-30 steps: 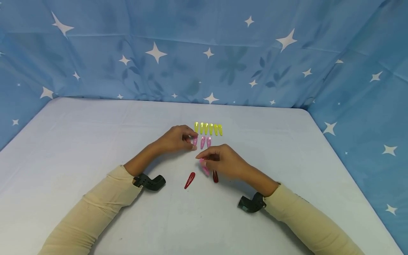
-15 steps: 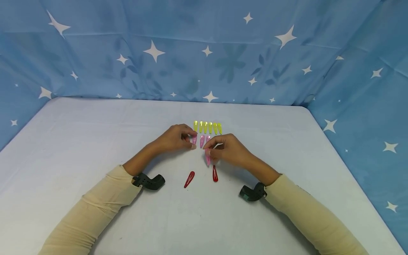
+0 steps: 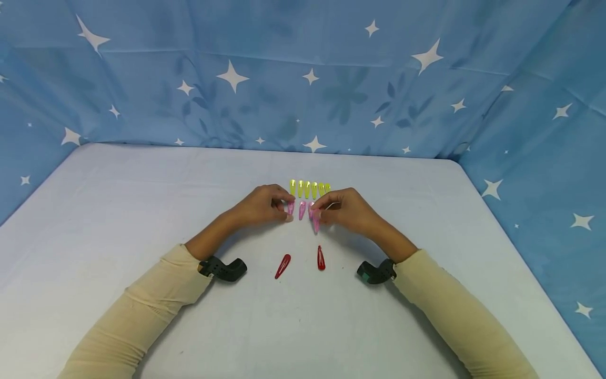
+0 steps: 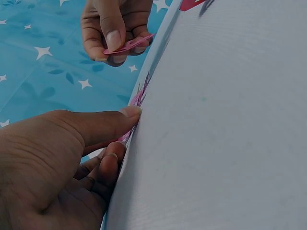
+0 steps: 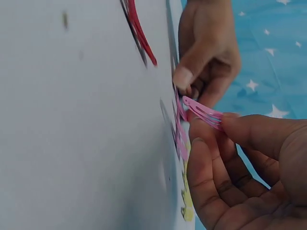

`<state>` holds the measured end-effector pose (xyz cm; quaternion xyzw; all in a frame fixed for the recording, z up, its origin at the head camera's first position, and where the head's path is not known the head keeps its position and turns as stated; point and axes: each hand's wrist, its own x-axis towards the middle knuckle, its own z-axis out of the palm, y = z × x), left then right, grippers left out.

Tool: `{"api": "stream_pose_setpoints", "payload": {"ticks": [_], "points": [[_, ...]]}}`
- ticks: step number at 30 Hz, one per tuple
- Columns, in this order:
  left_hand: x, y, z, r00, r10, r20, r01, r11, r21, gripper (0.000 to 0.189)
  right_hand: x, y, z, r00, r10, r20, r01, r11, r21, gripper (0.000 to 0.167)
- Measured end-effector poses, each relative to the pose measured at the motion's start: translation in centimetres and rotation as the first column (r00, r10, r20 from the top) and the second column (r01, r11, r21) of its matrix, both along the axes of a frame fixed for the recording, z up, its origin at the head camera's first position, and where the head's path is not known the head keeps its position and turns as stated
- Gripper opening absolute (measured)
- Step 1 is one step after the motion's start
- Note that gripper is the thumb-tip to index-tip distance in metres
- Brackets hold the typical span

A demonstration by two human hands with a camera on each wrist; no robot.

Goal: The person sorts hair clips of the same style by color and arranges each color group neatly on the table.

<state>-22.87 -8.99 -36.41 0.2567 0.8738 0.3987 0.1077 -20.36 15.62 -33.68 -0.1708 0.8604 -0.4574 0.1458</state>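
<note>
My right hand (image 3: 349, 211) pinches a pink snap hair clip (image 5: 206, 114) between thumb and fingers, its narrow end pointing away from the fingertips. In the head view that clip overlaps the right end of a short row of pink clips (image 3: 302, 210). At the row's left end, my left hand (image 3: 261, 206) holds another pink hair clip (image 3: 291, 207) against the table, thumb at its near end and a fingertip at its far end. Just beyond lies a row of several yellow hair clips (image 3: 307, 190), its right end partly behind my right hand.
Two red hair clips, one slanted (image 3: 282, 266) and one nearly straight (image 3: 321, 258), lie nearer me on the white table (image 3: 236, 326). A blue star-patterned curtain (image 3: 274, 79) rises behind the table and along its right side. Each wrist wears a dark camera mount.
My right hand has moved away from me and slightly right, carrying its pink clip from near the red clips up to the pink row. The left hand stays in place.
</note>
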Motion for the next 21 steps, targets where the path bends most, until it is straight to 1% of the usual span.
{"api": "stream_pose_setpoints", "payload": {"ticks": [6, 10, 13, 17, 21], "points": [[0.0, 0.0, 0.0, 1.000, 0.011, -0.001, -0.011, 1.000, 0.004, 0.040, -1.0, 0.6, -0.1, 0.998, -0.047, 0.028, 0.046, 0.998, 0.037, 0.017], [0.1, 0.0, -0.1, 1.000, 0.023, 0.010, -0.023, 1.000, 0.006, 0.036, -1.6, 0.7, -0.3, 0.997, -0.062, 0.048, 0.059, 0.996, 0.062, 0.016], [0.0, 0.0, -0.1, 1.000, 0.024, 0.014, -0.024, 1.000, 0.008, 0.037, -2.0, 0.8, -0.5, 0.996, -0.076, 0.056, 0.071, 0.994, 0.087, 0.016], [0.0, 0.0, -0.1, 1.000, 0.022, 0.006, -0.022, 1.000, 0.002, 0.040, -2.4, 0.8, -0.7, 0.996, -0.086, 0.029, 0.081, 0.986, 0.146, 0.016], [0.0, 0.0, 0.0, 1.000, 0.026, 0.011, -0.026, 1.000, -0.002, 0.043, -2.7, 0.6, -0.9, 0.997, -0.072, -0.007, 0.072, 0.981, 0.182, 0.017]]}}
